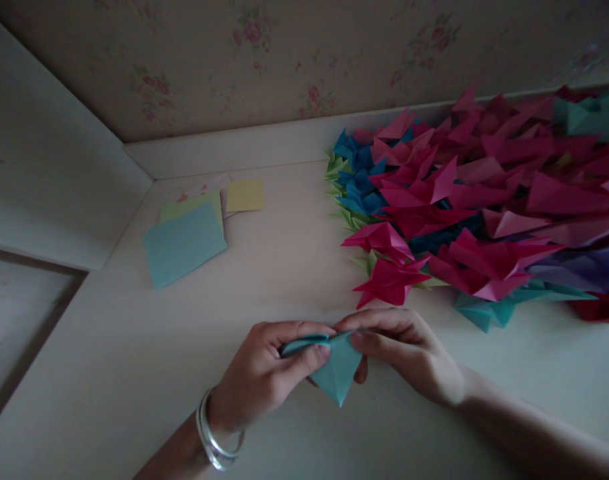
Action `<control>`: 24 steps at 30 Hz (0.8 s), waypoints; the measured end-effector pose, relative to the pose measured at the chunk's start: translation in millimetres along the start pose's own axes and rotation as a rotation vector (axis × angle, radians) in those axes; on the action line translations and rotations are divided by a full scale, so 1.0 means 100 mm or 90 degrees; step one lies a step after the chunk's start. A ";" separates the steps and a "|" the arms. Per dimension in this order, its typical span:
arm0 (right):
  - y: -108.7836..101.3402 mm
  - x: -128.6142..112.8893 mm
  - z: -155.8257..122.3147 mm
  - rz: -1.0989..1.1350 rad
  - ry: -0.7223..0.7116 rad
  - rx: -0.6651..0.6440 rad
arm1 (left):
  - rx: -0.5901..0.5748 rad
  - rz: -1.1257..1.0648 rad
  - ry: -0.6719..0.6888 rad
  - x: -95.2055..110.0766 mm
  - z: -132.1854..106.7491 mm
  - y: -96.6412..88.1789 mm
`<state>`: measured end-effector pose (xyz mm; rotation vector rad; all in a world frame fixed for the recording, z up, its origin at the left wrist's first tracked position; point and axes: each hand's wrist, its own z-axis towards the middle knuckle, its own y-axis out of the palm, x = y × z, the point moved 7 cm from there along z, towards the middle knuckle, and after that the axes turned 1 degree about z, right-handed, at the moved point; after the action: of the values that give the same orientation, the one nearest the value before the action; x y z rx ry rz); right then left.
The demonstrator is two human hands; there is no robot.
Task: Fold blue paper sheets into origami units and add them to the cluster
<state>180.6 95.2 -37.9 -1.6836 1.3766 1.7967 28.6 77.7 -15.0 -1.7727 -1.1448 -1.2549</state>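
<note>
While my left hand (257, 380) and right hand (422, 360) pinch a folded teal paper piece (338, 373) over the white tabletop (279, 267), a mostly pink folded-paper heap (499, 257) kinda hogs the right side.

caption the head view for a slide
The left hand and right hand hold folded turquoise paper near a heap of pink, blue, green and purple paper shapes.

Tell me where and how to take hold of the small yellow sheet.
I'd pinch the yellow sheet at its right edge, coming from the right: that edge lies over the table, while its left side overlaps the patterned sheet. It looks flat, so probably lift the edge with a fingertip first.
</note>
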 end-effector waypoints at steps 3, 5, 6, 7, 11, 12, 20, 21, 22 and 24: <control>0.00 -0.03 -0.02 -0.042 0.006 0.013 | -0.013 0.058 0.032 0.06 0.02 0.02; 0.00 -0.06 -0.03 -0.064 -0.013 0.022 | 0.009 0.045 0.037 0.06 0.03 0.00; -0.01 -0.08 -0.04 -0.074 -0.031 0.023 | 0.023 0.029 0.038 0.05 0.02 -0.01; -0.01 -0.09 -0.05 -0.084 -0.049 0.019 | 0.030 0.008 0.043 0.04 0.02 -0.02; 0.00 -0.14 -0.07 -0.102 -0.095 -0.009 | 0.035 -0.080 0.076 0.04 0.00 -0.01; 0.00 -0.15 -0.08 -0.098 -0.105 -0.010 | 0.033 -0.108 0.085 0.05 -0.01 -0.01; 0.00 -0.24 -0.08 -0.085 -0.165 -0.010 | -0.012 -0.305 0.019 -0.07 -0.02 0.07; 0.01 -0.25 -0.07 -0.090 -0.168 -0.014 | -0.012 -0.317 0.009 -0.10 -0.02 0.08; 0.02 -0.26 -0.07 -0.100 -0.172 -0.017 | -0.012 -0.327 0.002 -0.12 -0.02 0.08; 0.02 -0.28 -0.08 -0.127 -0.183 -0.019 | -0.019 -0.331 0.002 -0.13 -0.03 0.09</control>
<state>190.9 98.5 -10.5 -1.4488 1.0289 1.8625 33.9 68.5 -26.4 -1.5401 -1.6607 -1.5697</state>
